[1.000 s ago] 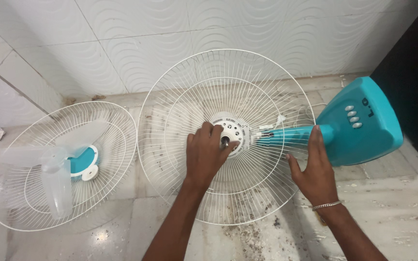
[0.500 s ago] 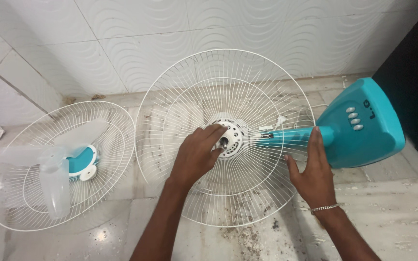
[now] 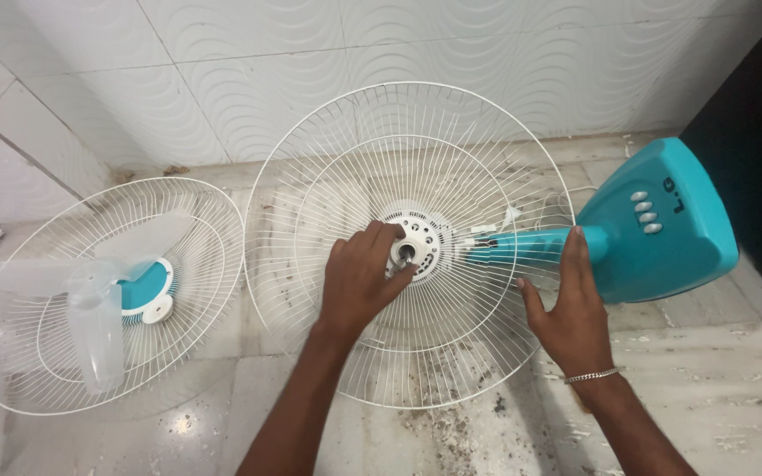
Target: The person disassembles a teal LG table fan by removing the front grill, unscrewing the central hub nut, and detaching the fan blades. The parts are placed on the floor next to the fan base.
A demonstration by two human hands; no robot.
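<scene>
A teal fan lies on its side on the floor, its base point(image 3: 663, 220) at the right and its teal neck point(image 3: 522, 247) pointing left. A white wire rear grille point(image 3: 337, 159) is fixed at the motor end. My left hand point(image 3: 359, 282) reaches into the grille, fingers closed round the white ring nut point(image 3: 416, 247) at the hub. My right hand point(image 3: 575, 308) grips the teal neck from below, a thin bracelet at its wrist.
To the left lies the other white wire grille point(image 3: 37, 370) with the clear fan blades point(image 3: 94, 326) and a teal cap in it. A patterned white tiled wall runs behind. Dirt specks point(image 3: 451, 432) cover the marble floor. A dark surface stands at the far right.
My left hand has turned at the hub, fingers shifting round the ring nut. My right hand stays on the neck. The view has shifted slightly.
</scene>
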